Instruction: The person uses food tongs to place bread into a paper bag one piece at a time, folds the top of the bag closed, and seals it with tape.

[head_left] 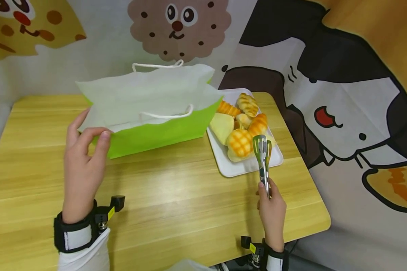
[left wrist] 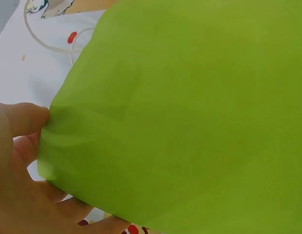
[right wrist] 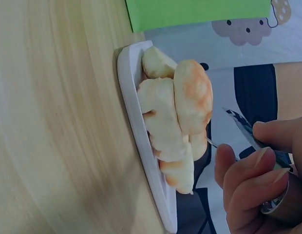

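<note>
A green paper bag (head_left: pixel 162 131) with a white inside and white cord handles stands on the table, its mouth spread wide. My left hand (head_left: pixel 86 162) holds the bag's left edge; in the left wrist view the thumb (left wrist: pixel 27 118) lies at the rim and other fingers pass behind the green side. Metal tongs (head_left: pixel 263 158) are gripped in my right hand (head_left: pixel 273 210), their slotted ends over the near right part of a white tray (head_left: pixel 228 169). Several bread pieces (head_left: pixel 240 143) are heaped on that tray. In the right wrist view the tongs (right wrist: pixel 243 126) are partly hidden by the fingers.
The light wooden table (head_left: pixel 169 195) ends at a rounded right corner. Behind it hangs a cloth printed with cartoon figures (head_left: pixel 181 34). The tray stands close to the bag's right end. Each wrist wears a black strap (head_left: pixel 76 233) with a small camera mount.
</note>
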Demonstrator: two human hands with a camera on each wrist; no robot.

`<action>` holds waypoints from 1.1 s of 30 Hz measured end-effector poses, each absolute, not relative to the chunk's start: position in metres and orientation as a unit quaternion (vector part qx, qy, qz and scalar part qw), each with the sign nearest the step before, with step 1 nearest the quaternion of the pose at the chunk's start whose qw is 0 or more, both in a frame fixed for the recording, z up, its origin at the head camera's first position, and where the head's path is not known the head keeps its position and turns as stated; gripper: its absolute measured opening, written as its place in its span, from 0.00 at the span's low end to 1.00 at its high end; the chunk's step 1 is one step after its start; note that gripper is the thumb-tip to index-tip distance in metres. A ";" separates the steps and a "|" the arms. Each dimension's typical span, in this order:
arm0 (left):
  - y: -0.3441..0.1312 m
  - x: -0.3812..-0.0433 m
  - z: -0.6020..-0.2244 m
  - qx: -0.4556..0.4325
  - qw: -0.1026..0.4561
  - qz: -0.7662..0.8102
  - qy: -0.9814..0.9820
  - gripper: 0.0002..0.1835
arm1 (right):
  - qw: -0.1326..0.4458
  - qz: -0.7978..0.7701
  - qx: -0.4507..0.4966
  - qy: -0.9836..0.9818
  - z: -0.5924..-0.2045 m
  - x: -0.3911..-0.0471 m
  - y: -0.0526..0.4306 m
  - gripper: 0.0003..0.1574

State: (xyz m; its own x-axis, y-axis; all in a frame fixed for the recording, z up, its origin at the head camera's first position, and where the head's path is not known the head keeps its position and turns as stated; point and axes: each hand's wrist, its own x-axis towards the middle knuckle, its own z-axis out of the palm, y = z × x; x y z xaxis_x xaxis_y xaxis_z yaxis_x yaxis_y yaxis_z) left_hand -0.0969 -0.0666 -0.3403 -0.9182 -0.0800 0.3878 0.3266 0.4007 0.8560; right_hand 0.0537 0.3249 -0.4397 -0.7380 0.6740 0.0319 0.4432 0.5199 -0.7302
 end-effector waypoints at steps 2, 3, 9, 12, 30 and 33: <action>-0.067 -0.096 -0.341 -0.080 0.186 -0.545 -0.814 0.14 | 0.148 0.373 -0.328 -0.855 -0.441 0.055 0.327 0.30; -0.066 -0.097 -0.341 -0.084 0.184 -0.544 -0.814 0.14 | 0.142 0.379 -0.329 -0.853 -0.442 0.056 0.327 0.29; -0.065 -0.098 -0.343 -0.104 0.167 -0.545 -0.815 0.09 | 0.114 0.404 -0.338 -0.842 -0.445 0.061 0.330 0.31; -0.063 -0.099 -0.345 -0.111 0.166 -0.548 -0.812 0.10 | 0.105 0.407 -0.343 -0.840 -0.442 0.069 0.332 0.32; -0.061 -0.096 -0.344 -0.091 0.170 -0.542 -0.818 0.10 | 0.000 0.582 -0.322 -0.747 -0.447 0.090 0.340 0.36; -0.060 -0.096 -0.344 -0.096 0.171 -0.542 -0.817 0.10 | 0.005 0.596 -0.305 -0.743 -0.451 0.089 0.339 0.37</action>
